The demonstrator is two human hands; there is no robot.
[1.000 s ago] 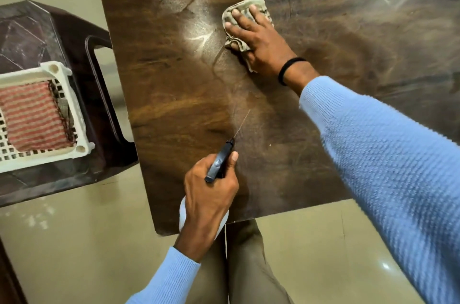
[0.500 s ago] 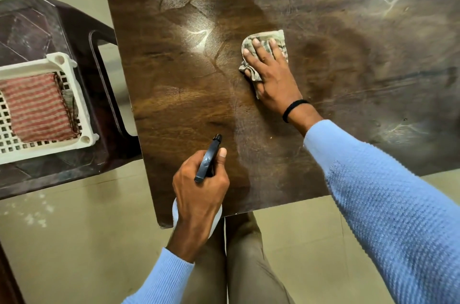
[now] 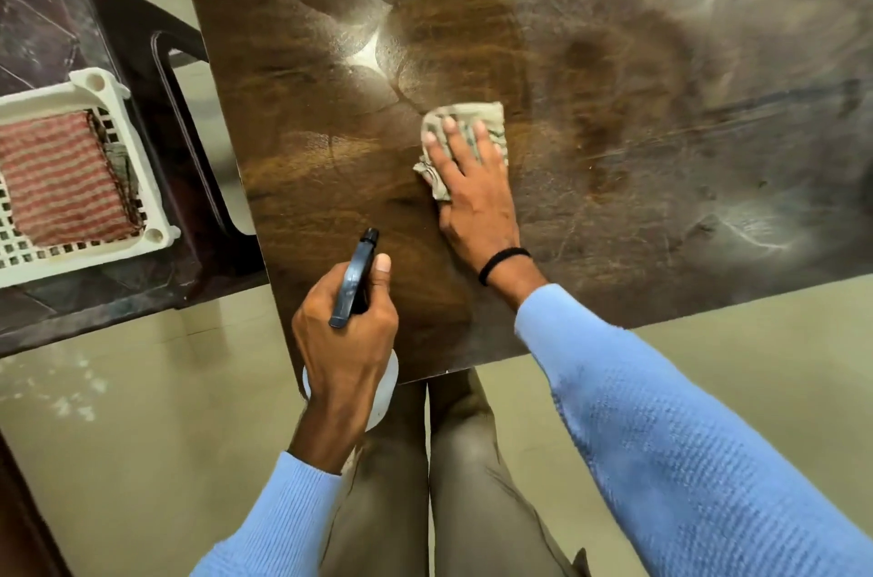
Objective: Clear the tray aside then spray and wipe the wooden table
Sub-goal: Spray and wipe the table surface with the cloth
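Two hands work at the wooden counter (image 3: 614,56). Right hand (image 3: 472,194) lies flat, fingers spread, pressing a crumpled cloth (image 3: 491,123) onto the counter near its front edge. Left hand (image 3: 345,340) keeps a closed grip around the spray bottle (image 3: 354,283) at that front edge. Beside the counter's left edge, the white tray (image 3: 137,151) sits on a dark chair (image 3: 156,38).

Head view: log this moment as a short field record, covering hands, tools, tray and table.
left hand: gripping spray bottle at the table's near edge
right hand: flat on wiping cloth, pressing it to the table
tray: white, on dark side stand, holds striped cloth
table: wooden, streaky sheen on the right
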